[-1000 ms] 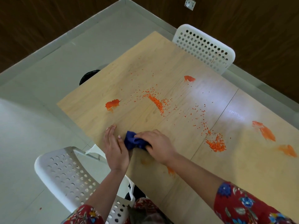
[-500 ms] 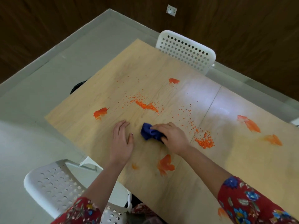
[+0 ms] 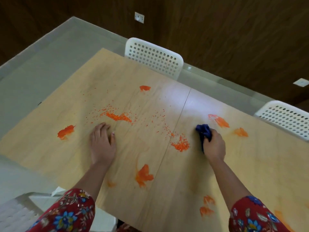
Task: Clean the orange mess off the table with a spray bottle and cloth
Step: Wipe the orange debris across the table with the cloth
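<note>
Since a moment ago the right hand (image 3: 214,146) has carried the blue cloth (image 3: 204,131) away from the left hand (image 3: 102,139). It has crossed the seam in the surface (image 3: 260,168) towards the right end. The cloth is now bunched in that hand's curled fingers and pressed down just beside a long orange smear (image 3: 220,121) near the far edge. The left hand lies flat and relaxed, holding nothing, just short of a streak of orange grains (image 3: 117,116).

I see no spray bottle anywhere from where I stand. That is my first worry: rubbed with a cloth alone, the pasty smear would likely spread into a wider film like the pale patch (image 3: 240,132) next to it, not lift off.

The cloth is wadded small, so little of it meets the wood, and it will load up quickly and start leaving colour behind.

A loose heap of grains (image 3: 180,145) sits just left of the right hand, by the seam. A backward sweep or a dragged wrist could scatter it, or push it towards the near edge and onto the floor.

More blots (image 3: 207,200) lie at the near edge just beside the right sleeve (image 3: 250,213), which could pick them up on a long reach.
</note>
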